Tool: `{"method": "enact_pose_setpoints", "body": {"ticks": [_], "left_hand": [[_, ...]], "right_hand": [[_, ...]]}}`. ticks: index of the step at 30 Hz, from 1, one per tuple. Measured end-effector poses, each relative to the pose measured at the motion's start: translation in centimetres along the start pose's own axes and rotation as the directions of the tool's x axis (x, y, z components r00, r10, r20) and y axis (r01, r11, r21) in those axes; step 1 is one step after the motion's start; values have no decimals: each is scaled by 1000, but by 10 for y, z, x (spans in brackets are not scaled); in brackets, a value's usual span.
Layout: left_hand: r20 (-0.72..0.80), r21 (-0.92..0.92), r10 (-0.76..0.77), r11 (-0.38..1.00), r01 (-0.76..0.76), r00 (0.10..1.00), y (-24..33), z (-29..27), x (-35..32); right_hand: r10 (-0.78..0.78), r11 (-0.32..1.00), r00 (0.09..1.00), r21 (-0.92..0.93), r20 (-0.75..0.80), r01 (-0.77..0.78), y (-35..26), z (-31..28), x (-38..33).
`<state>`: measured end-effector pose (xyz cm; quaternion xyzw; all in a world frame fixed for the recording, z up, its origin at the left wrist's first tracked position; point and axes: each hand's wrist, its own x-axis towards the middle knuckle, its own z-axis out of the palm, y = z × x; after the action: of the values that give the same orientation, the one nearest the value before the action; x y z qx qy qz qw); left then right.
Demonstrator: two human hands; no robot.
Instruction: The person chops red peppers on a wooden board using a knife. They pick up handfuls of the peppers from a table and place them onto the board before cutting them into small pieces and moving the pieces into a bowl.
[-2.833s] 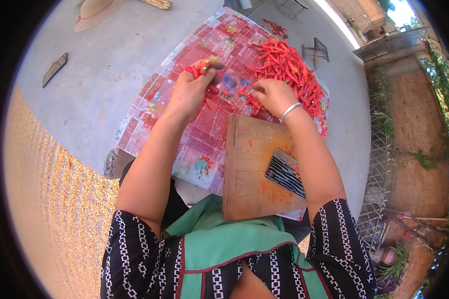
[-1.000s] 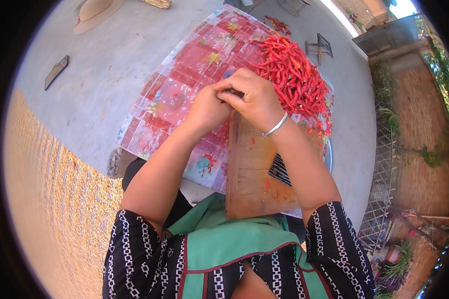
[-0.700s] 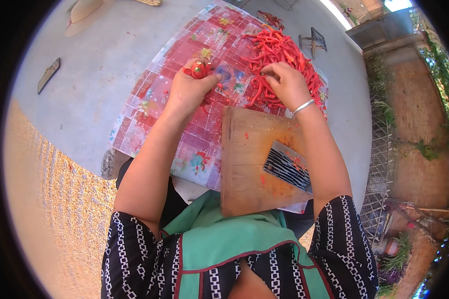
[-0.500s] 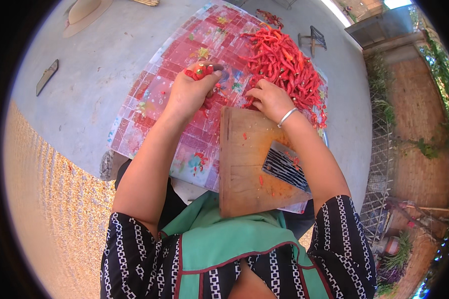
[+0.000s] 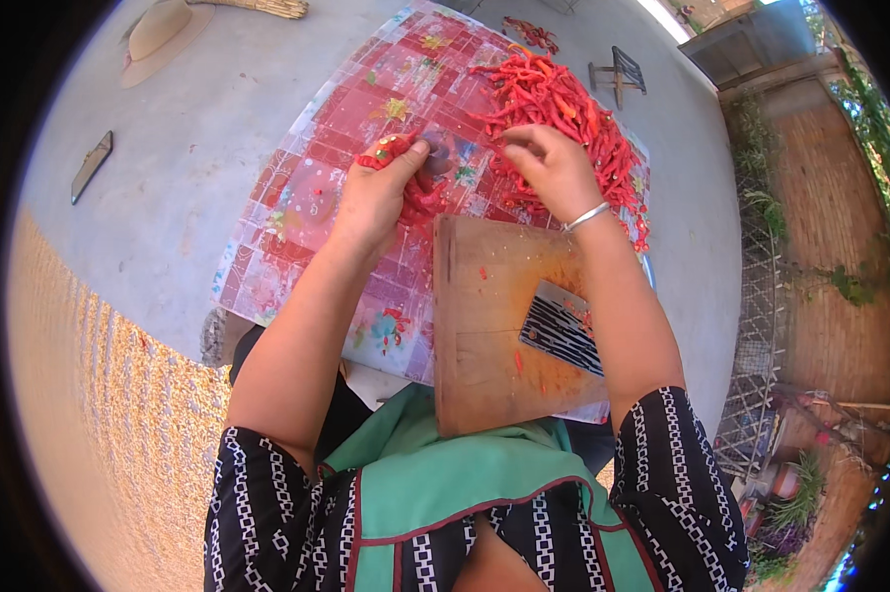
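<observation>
A bunch of red chili peppers (image 5: 386, 150) is gripped in my left hand (image 5: 374, 197), stem ends facing up and pods hanging below the fist. My right hand (image 5: 561, 178), with a silver bangle at the wrist, hovers at the near left side of a large heap of red chili peppers (image 5: 563, 99). Its thumb and fingers are curved and apart, and I see nothing between them. Close to me lies a wooden cutting board (image 5: 480, 335). On it rests a wide rectangular metal blade (image 5: 563, 331), dark-streaked, like a cleaver's; my right forearm partly covers that side. Small red chili bits dot the board.
A red patterned cloth covers the table (image 5: 312, 187). Beyond it, more chilies (image 5: 532, 36) lie on the floor near a folding stool (image 5: 619, 74). A straw hat (image 5: 164, 37) and a flat dark-edged object (image 5: 92, 168) lie left. Yellow grains (image 5: 129, 414) spread over the lower-left ground.
My right hand has lifted slightly away from the heap's lower edge and its fingers have opened. The left hand has turned a little, still holding the chili bunch.
</observation>
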<state>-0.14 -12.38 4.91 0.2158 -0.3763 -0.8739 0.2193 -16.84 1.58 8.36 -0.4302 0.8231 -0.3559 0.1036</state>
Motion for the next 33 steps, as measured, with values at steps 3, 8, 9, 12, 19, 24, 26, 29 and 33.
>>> {"method": "enact_pose_setpoints", "body": {"ticks": [3,8,9,12,19,24,26,29,33], "left_hand": [[14,-37,115,993,-114,993,-7,-12,15],[18,99,60,993,-62,998,-9,-13,16],[15,99,53,994,-54,999,-9,-12,14],[-3,148,26,989,-26,1000,-6,-4,4],[37,66,40,997,-43,998,-9,-1,2],[33,42,43,998,-44,999,-6,-6,5],[58,-70,20,997,-15,998,-8,-5,5],[75,-236,-29,971,46,997,-6,1,1],[33,-260,25,965,-16,999,-3,-12,-1]], "right_hand": [[164,945,986,-285,-21,-163,32,-31,-2],[22,706,999,-707,-49,-50,53,6,-11],[19,746,998,-664,-59,-54,56,7,-10],[11,868,997,-495,-80,-49,50,10,-9],[-220,940,970,-244,105,240,-33,30,-23],[-170,979,985,112,-24,171,-40,27,-16],[-132,981,990,135,-46,137,-52,38,-12],[-117,979,991,159,-72,127,-63,50,-5],[-197,941,960,312,200,128,-57,43,-3]]}}
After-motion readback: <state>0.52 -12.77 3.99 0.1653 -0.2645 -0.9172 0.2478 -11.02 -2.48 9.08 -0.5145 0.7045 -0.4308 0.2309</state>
